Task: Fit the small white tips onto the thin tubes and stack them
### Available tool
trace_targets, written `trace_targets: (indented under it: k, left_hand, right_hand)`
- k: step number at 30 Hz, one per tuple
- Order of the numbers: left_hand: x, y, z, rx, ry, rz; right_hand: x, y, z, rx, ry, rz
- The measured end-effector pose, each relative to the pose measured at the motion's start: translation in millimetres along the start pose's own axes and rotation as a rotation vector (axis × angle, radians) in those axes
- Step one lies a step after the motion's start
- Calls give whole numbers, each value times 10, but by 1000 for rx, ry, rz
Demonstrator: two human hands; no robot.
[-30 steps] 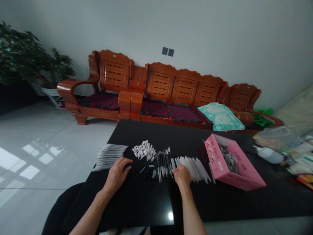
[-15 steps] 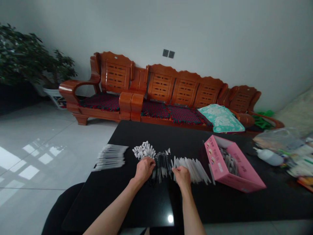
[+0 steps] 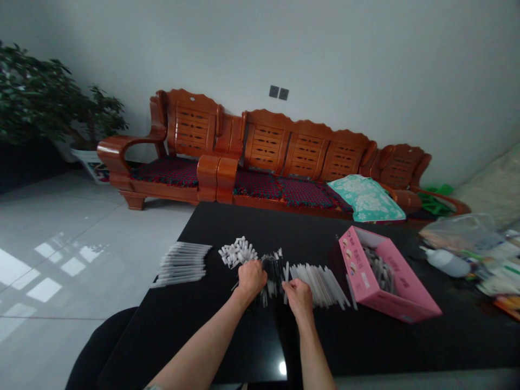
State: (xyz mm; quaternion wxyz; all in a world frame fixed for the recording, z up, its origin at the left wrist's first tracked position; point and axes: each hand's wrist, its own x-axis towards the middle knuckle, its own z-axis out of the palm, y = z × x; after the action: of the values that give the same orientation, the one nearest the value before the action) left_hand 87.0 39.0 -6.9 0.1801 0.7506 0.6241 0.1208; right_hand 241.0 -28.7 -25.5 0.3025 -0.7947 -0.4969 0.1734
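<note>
On the black table [image 3: 227, 341] my left hand [image 3: 251, 277] is closed over the pile of thin black refills [image 3: 273, 271], its fingers curled on something I cannot make out. My right hand [image 3: 299, 295] is closed in a pinch and holds a white pen tube upright beside the row of white tubes [image 3: 320, 277]. A heap of small white caps [image 3: 238, 252] lies just left of my left hand. Farther left is a row of assembled clear pens [image 3: 181, 262].
An open pink box [image 3: 385, 287] with pens inside lies to the right. A white bottle [image 3: 444, 260], plastic bags and papers crowd the table's right end. Behind stand a wooden sofa [image 3: 292, 151] with a teal pillow [image 3: 365, 197], and a potted plant [image 3: 44, 103] at left.
My left hand has moved right from the clear pens to the black refills and closed. My right hand has lifted a white tube from the row.
</note>
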Motion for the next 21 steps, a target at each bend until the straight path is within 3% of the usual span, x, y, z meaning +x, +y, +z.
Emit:
trace_targets:
  k: [3, 6, 9, 13, 17, 21]
  left_hand:
    - [-20, 2, -43, -6, 9, 9]
    - [-63, -37, -133, -74, 60, 36]
    - [-174, -136, -243, -283, 104, 127]
    - [-452, -304, -350, -657, 21, 242]
    - [-724, -422, -420, -832, -25, 254]
    - [-843, -474, -488, -870, -16, 258]
  right_hand:
    - [-23, -24, 2, 94, 19, 10]
    - [-75, -78, 6, 385, -47, 90]
    - [-125, -155, -22, 722, -130, 169]
    - [-143, -300, -103, 1040, -199, 132]
    - [-129, -483, -148, 1257, -119, 112]
    - [-128, -628, -135, 1320, -21, 68]
